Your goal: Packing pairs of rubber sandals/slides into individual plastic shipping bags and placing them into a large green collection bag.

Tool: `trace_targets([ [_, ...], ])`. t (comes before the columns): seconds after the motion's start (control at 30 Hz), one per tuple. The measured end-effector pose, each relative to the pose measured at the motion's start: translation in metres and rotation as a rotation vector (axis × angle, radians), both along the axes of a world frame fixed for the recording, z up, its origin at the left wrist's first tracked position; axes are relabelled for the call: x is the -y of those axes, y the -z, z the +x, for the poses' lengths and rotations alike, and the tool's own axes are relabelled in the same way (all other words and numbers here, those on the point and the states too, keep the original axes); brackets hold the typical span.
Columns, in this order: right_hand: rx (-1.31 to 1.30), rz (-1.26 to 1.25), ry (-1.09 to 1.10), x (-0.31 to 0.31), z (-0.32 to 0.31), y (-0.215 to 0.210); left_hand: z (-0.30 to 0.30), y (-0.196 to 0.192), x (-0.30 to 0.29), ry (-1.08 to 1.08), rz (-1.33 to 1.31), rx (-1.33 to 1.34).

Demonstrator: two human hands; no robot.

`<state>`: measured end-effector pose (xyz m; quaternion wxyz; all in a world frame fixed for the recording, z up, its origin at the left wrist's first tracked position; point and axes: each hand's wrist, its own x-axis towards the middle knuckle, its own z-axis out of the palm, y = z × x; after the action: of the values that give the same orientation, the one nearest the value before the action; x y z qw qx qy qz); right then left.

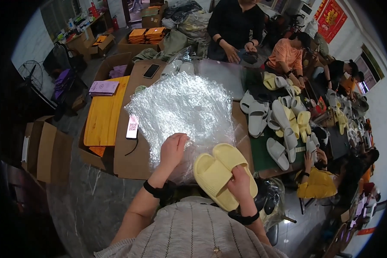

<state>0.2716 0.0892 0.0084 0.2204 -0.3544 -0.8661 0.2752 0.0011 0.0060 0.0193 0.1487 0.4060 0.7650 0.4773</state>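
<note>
A pair of pale yellow slide slippers (215, 172) is in my right hand (240, 182), whose fingers wrap around the right one near its strap. The two slippers lie side by side, tilted, just in front of my body. My left hand (173, 150) rests at the near part of a pile of shiny clear plastic bags (180, 103). Its fingers are bent together on the thin film of a bag; the fingertips are partly hidden. A brown cardboard sheet (135, 159) lies under the pile.
Left of the pile are a phone (151, 71), a tag with a printed code (132, 127) and a carton with yellow-orange sheets (105, 116). Grey and yellow slippers (281, 116) crowd the table at right. Across stands a person in black (236, 30); other people sit along the right.
</note>
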Motion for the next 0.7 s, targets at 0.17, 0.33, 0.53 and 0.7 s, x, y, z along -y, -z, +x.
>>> trace_targets([
  [0.17,-0.082,-0.006,0.097,-0.012,0.034,-0.02,-0.007,0.007,0.004,0.149,-0.058,-0.208],
  [0.33,-0.22,-0.013,0.181,-0.012,0.041,-0.043,0.011,0.007,0.005,0.351,-0.304,-0.508],
  [0.53,-0.261,-0.11,0.33,-0.013,0.064,-0.035,0.029,0.01,0.004,0.321,-0.296,-0.656],
  [0.7,-0.41,-0.107,0.279,-0.011,0.063,-0.039,0.029,0.017,-0.001,0.316,-0.101,-0.407],
])
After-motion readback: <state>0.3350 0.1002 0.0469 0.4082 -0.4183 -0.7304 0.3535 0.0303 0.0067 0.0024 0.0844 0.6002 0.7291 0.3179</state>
